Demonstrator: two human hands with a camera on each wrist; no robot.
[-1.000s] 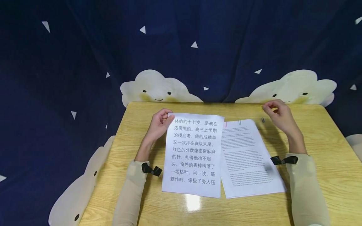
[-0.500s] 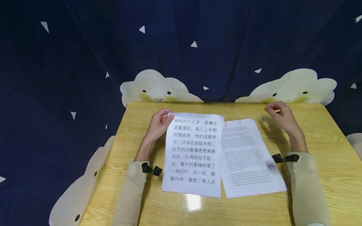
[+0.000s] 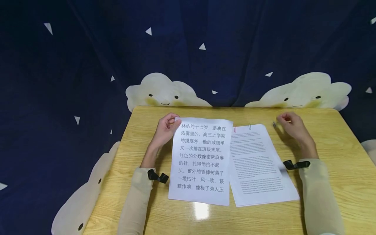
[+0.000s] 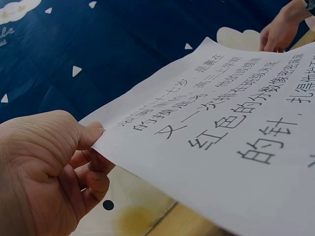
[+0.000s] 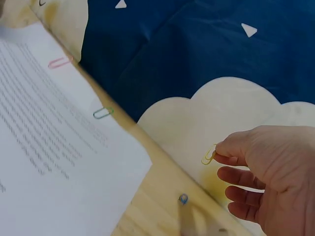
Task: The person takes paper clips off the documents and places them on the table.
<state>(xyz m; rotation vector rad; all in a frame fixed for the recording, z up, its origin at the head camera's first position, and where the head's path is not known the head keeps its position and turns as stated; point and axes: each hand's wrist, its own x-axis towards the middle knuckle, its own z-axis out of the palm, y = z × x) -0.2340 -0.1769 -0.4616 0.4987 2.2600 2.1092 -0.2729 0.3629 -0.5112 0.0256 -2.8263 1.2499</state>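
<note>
My left hand point(image 3: 164, 131) pinches the upper left corner of a white sheet of paper point(image 3: 201, 163) printed with large Chinese characters. In the left wrist view the thumb point(image 4: 91, 135) lies on top of that sheet, with the fingers below. Between thumb and forefinger my right hand point(image 3: 295, 128) holds a yellow paper clip point(image 5: 208, 155), slightly above the table. A blue paper clip point(image 5: 183, 199) lies on the table just left of the right fingertips. To the right of the held sheet lies printed paper point(image 3: 258, 166), with a pink paper clip point(image 3: 235, 129) and a green paper clip point(image 3: 249, 126) on its top edge.
The wooden table point(image 3: 194, 225) ends at a dark blue curtain point(image 3: 188, 58) with white triangles and clouds. The held sheet overlaps the left side of the small-print paper. Black straps point(image 3: 158, 176) are on both wrists.
My right hand has come down, nearer to me and slightly right, and its fingertips are now close beside the blue paper clip. The left hand and its sheet stay put.
</note>
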